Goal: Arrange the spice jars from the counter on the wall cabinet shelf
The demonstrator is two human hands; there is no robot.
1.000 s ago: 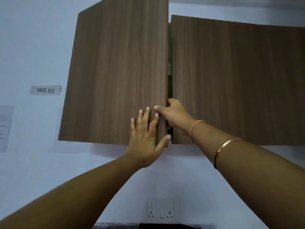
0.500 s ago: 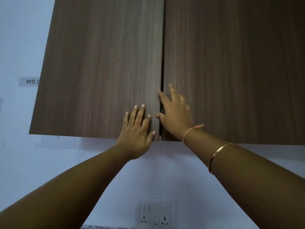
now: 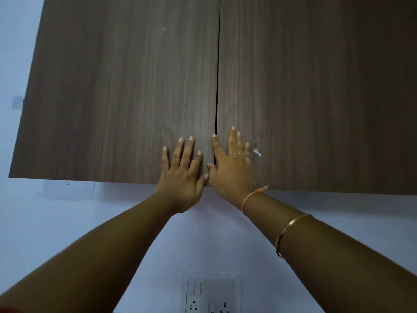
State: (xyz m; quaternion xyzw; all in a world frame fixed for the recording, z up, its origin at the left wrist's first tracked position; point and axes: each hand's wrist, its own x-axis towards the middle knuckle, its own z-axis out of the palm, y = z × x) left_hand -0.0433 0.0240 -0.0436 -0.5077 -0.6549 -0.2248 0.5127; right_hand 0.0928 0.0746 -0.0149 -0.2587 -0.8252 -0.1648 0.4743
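Where the cabinet doors [image 3: 126, 86] meet, left hand [image 3: 182, 177] and right hand [image 3: 232, 170] press flat, holding nothing.

The left dark brown wood-grain cabinet door [image 3: 117, 98] and the matching right door [image 3: 316, 98] lie shut before me, blocking my way in; only a thin dark slit [image 3: 217, 86] parts them. Below their edge there is open room along the pale white wall [image 3: 67, 222].

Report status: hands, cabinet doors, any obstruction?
Left hand flat on left door, right hand flat on right door, both open. Doors shut, thin gap between. Shelf hidden; no spice jars in view.
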